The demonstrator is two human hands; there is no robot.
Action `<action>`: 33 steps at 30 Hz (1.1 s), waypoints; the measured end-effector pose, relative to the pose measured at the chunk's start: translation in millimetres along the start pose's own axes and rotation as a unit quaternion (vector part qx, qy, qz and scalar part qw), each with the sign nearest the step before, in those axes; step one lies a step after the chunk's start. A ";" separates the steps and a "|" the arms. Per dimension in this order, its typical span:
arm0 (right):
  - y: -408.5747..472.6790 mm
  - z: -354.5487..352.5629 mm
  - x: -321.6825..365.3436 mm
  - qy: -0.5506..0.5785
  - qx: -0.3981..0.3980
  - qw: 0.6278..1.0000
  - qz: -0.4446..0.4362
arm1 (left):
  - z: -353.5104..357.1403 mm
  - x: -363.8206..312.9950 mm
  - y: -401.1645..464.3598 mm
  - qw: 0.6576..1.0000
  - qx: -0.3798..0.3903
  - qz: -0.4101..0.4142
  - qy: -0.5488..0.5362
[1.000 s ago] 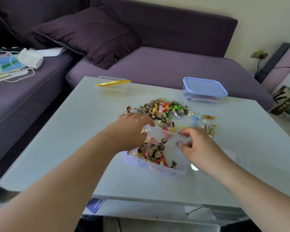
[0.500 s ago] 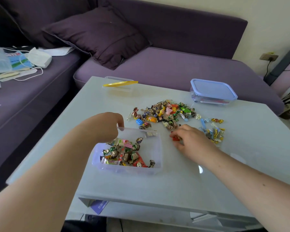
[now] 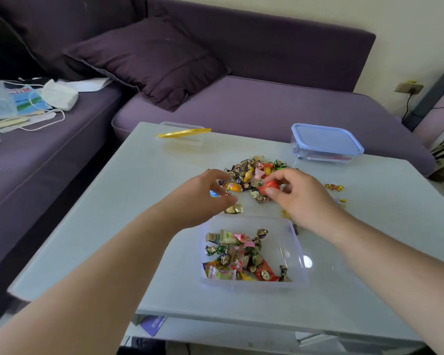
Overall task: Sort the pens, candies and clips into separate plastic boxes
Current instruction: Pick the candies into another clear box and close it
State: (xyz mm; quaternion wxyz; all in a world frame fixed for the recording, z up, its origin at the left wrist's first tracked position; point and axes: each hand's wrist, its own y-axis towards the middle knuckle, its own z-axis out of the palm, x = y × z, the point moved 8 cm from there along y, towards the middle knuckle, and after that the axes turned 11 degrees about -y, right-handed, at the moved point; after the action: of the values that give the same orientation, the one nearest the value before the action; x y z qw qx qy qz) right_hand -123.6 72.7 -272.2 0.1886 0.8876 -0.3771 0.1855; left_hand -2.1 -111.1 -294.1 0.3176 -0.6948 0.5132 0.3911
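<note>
A clear plastic box (image 3: 296, 254) near the table's front holds several wrapped candies (image 3: 235, 254). Behind it lies a loose heap of candies (image 3: 251, 172). My right hand (image 3: 300, 196) pinches a red-wrapped candy (image 3: 268, 186) between thumb and fingers, just above the heap's near edge. My left hand (image 3: 203, 198) hovers at the heap's left side with fingers curled apart over a blue candy (image 3: 213, 193) and a gold one (image 3: 233, 208); it holds nothing. A few clips (image 3: 340, 201) peek out to the right of my right hand.
A blue-lidded box (image 3: 326, 142) stands at the table's far right. A clear box with a yellow lid (image 3: 183, 133) sits at the far edge. A purple sofa with a cushion (image 3: 149, 60) wraps around the white table (image 3: 113, 226).
My left hand let go of the clear box and reached forward to the candy heap. My right hand picked up a red candy and lifted it.
</note>
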 end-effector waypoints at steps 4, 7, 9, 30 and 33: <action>16.3 8.8 57.1 0.077 0.045 0.994 -0.057 | 1.6 -19.6 -2.7 0.997 0.007 0.068 -0.047; 28.8 20.8 70.2 0.104 0.073 0.991 -0.047 | -11.6 -20.7 -5.1 0.998 -0.004 0.062 -0.024; 35.5 32.0 69.5 0.135 0.106 0.985 -0.036 | -22.9 -12.4 -4.9 0.999 -0.017 0.026 0.009; 54.4 113.6 45.9 -0.311 0.324 0.871 -0.197 | -47.3 50.1 2.9 0.974 -0.067 -0.215 -0.002; 56.4 108.1 37.8 -0.272 0.295 0.900 -0.168 | -43.0 48.8 7.7 0.968 -0.087 -0.221 -0.084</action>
State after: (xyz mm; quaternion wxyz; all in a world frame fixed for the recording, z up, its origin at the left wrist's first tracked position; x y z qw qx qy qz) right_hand -120.7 -37.6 -336.3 -0.1635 0.9686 -0.1874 0.0051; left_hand 8.0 -172.1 -315.7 0.3768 -0.7804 0.2822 0.4114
